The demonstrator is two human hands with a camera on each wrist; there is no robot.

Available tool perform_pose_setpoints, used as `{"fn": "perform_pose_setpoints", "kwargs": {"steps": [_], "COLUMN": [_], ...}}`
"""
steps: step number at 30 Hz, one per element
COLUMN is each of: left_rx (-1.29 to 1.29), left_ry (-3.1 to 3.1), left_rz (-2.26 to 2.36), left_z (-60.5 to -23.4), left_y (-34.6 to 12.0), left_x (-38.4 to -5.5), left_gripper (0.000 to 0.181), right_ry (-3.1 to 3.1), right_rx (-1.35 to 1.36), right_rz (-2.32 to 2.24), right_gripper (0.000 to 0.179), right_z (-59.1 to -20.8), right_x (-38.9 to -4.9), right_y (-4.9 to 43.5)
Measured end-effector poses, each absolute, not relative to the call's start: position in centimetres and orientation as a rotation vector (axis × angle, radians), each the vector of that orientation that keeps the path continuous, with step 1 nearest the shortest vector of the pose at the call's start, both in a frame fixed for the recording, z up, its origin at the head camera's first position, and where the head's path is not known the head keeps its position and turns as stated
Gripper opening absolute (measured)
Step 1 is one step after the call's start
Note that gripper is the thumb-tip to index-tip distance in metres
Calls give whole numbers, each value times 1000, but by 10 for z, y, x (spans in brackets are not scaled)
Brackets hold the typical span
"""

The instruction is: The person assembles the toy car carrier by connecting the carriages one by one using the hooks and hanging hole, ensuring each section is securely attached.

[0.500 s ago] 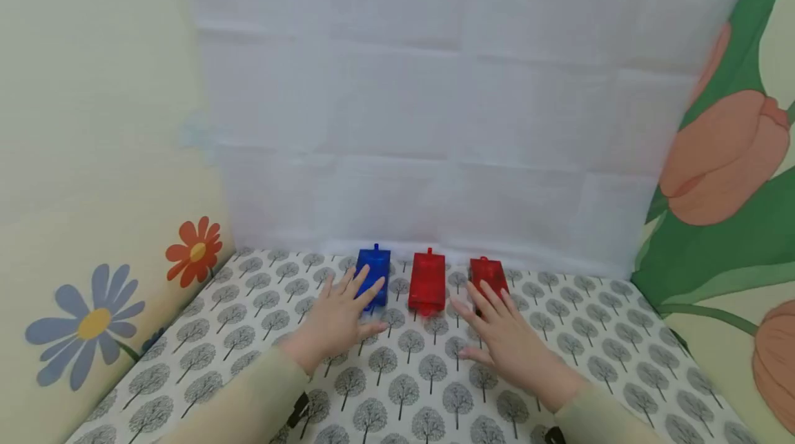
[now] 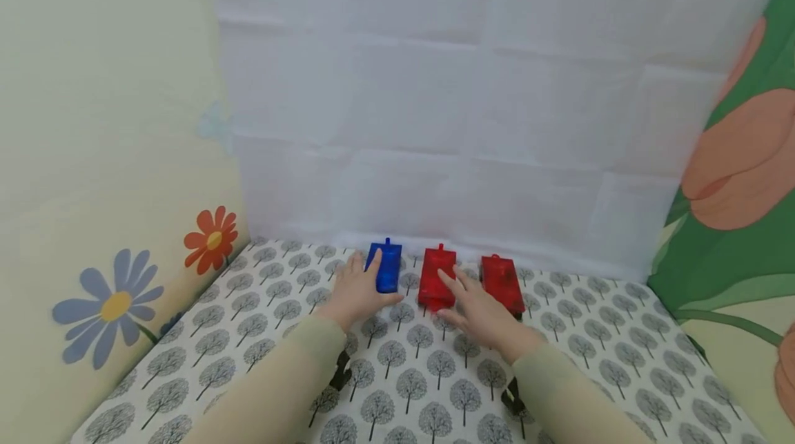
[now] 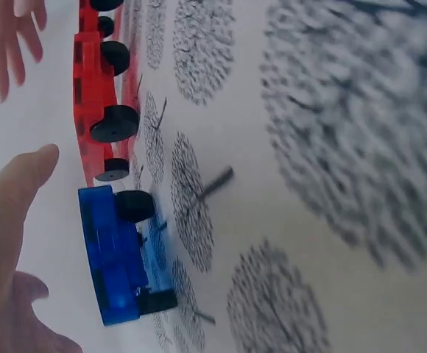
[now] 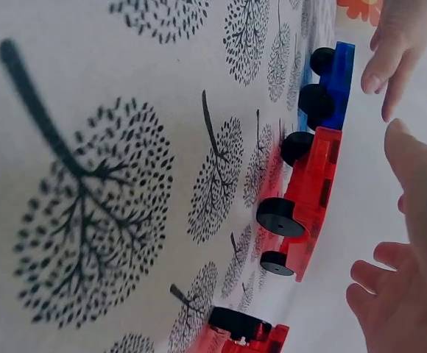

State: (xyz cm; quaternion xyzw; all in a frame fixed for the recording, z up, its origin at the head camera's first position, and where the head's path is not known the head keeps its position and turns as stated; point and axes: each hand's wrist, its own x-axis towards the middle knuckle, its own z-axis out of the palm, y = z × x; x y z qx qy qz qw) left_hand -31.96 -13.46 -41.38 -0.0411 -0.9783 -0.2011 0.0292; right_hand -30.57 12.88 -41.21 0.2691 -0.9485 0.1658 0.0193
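Three toy vehicles with black wheels stand in a row: a blue car (image 2: 389, 273), a middle red car (image 2: 433, 283) and a right red car (image 2: 504, 284). Small couplings stick out at their ends. My left hand (image 2: 355, 294) hovers at the left side of the blue car, thumb stretched out, overlapping its edge in the head view. The left wrist view shows that thumb apart from the blue car (image 3: 114, 257). My right hand (image 2: 486, 316) reaches over the near end of the middle red car, fingers spread. In the right wrist view its loosely bent fingers hold nothing beside the red car (image 4: 313, 195).
A tree-print cloth (image 2: 404, 389) covers the table. Behind the cars hangs a creased white sheet (image 2: 435, 99). Flower-patterned walls (image 2: 112, 168) close in the left and right sides.
My right hand has moved left, from the right red car to the middle one. My left hand has shifted slightly beside the blue car. The head view has turned a little to the left.
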Motion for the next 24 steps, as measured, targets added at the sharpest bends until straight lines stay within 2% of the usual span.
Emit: {"fn": "perform_pose_setpoints", "kwargs": {"steps": [5, 14, 24], "left_rx": [36, 150, 252], "left_ry": [-3018, -2986, -2939], "left_rz": [-709, -776, -822], "left_z": [-415, -422, -423], "left_y": [-119, -104, -100], "left_x": [-332, -346, -354], "left_gripper": [111, 103, 93], "right_ry": [-3004, -2984, -3014], "right_rx": [791, 858, 864], "right_rz": [573, 522, 395], "right_gripper": [76, 68, 55], "right_z": [-415, -426, -419], "right_x": [-314, -323, -324], "right_y": [121, 108, 99]}}
